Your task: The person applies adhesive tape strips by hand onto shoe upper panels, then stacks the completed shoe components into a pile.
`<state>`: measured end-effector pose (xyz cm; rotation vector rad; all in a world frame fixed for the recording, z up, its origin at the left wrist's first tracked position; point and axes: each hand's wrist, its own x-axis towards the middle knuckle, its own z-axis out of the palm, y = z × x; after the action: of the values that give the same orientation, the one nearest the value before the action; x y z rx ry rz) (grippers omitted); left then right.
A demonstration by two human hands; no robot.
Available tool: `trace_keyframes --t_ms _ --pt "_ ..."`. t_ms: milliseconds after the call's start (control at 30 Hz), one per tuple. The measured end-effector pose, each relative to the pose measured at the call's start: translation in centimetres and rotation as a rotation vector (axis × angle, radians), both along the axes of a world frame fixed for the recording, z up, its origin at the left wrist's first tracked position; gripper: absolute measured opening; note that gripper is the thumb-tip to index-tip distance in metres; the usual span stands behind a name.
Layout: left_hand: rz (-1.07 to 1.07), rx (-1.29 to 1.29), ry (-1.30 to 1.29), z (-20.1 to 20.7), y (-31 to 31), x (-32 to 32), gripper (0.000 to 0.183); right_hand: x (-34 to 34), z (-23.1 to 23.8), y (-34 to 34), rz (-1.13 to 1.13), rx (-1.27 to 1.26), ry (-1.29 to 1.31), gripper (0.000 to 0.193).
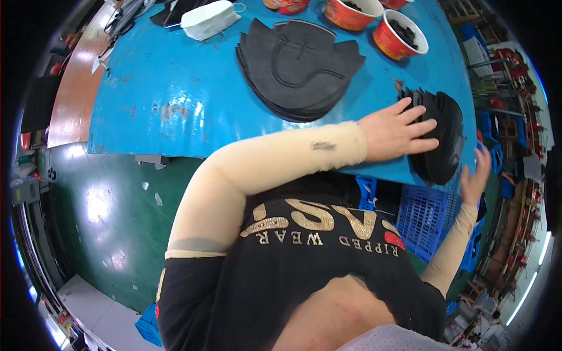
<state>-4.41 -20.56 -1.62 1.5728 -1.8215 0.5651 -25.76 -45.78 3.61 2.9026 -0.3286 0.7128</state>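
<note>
My left hand (399, 132) reaches across to the right, its fingers spread over the near-left edge of a stack of black, curved flat pieces (440, 137) at the table's right side. My right hand (477, 178) is just right of that stack, beside the table edge, with thumb and fingers apart and nothing plainly in it. A small blue and red spot shows by its fingertips, too small to name. Left of my left hand lies a larger stack of black cut sheets (304, 67) with notched upper edges and a curved raised line on the top one.
The table (152, 111) has a worn blue top. Red paper tubs (400, 36) at its far side hold small black pieces. A white folded item (209, 20) lies far left. Under the table's right side stands a blue plastic crate (424, 219). Shelving runs along the right.
</note>
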Motion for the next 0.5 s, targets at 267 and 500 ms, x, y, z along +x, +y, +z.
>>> trace_keyframes --t_ms 267,500 --pt "0.706 -0.034 0.241 2.1 15.2 10.5 0.052 14.9 0.4 19.5 0.123 0.821 -0.119 0.050" --pt "0.747 -0.103 1.222 -1.7 14.7 15.1 0.082 21.7 -3.4 18.5 0.067 1.855 -0.139 0.053"
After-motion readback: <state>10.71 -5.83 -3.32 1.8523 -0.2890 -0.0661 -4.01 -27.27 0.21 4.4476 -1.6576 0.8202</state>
